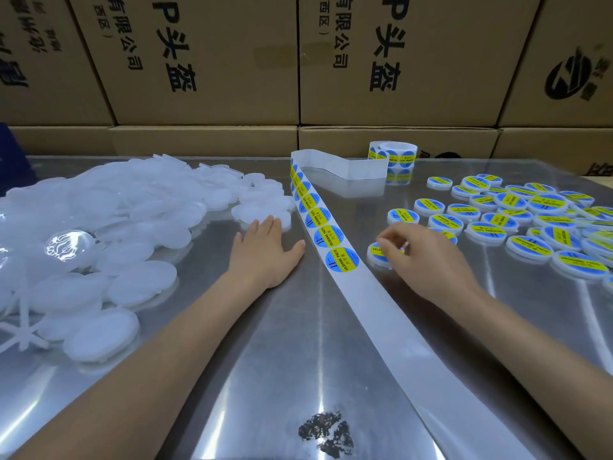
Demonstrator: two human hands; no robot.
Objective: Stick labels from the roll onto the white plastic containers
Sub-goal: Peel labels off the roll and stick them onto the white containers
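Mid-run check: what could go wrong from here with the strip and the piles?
The loose label strip lies between both hands; a forearm could drag it and crease the labels. The right hand works on a labelled container beside the strip, so it may bump it. The left hand could nudge the blank containers.

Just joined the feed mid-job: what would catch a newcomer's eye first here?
The strip of blue and yellow labels running down the middle of the metal table. Left of it lies a heap of bare white containers; right of it, labelled containers. The right hand presses one; the left hand reaches for a bare one.
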